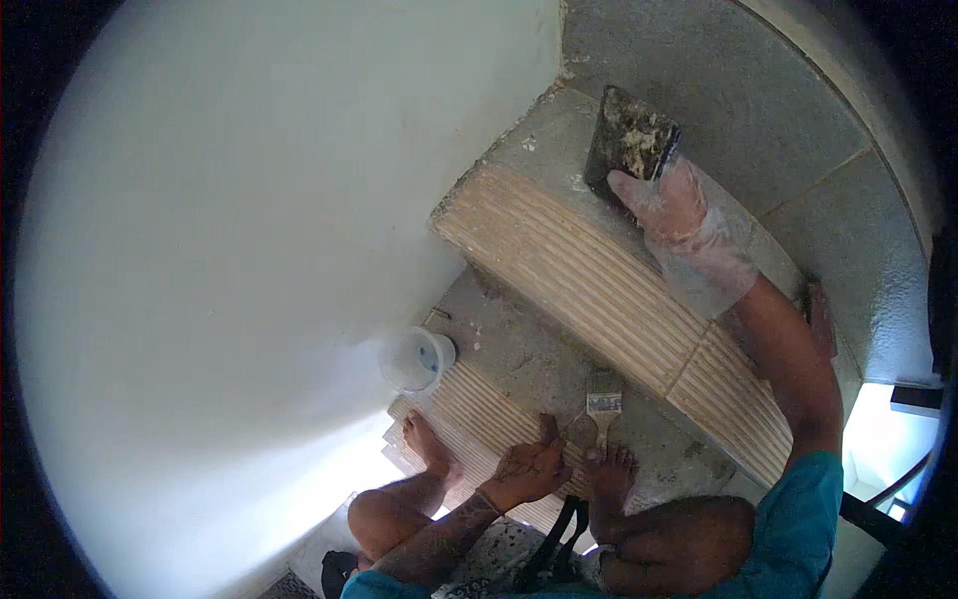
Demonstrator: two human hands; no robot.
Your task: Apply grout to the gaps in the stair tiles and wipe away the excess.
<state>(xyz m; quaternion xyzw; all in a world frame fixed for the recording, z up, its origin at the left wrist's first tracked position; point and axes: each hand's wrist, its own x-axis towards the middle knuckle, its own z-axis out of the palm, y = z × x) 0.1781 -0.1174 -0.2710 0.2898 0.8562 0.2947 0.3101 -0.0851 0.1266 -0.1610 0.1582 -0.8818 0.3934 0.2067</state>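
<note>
Currently, right hand (674, 205) clamps the black rectangular tool (629, 140) just beyond it; left hand (531, 469): closure unclear. Loose plastic glove (714, 262) might slip, dropping residue (644, 132) onto the ridged step (579, 265) left of right hand.

Flat, dark rectangular slab (611, 138): black, blotched with cream and tan smears
Thin, creased plastic glove (704, 262): clear, milky white along its folds
Ribbed beige step tiles (579, 272): parallel stripes, pale ridges against browner grooves
Smooth grey tiles (718, 85): faint mottling, tan joint line; white flecks near the ribbed step's upper-left corner
Round plastic tub (401, 364): translucent whitish, bluish spots
Flat paintbrush (603, 424): dark bristles, whitish band with dark marks, pale cream handle
Fabric sleeve (803, 504): plain teal
Smooth wall (249, 200): white, shading to grey
</note>
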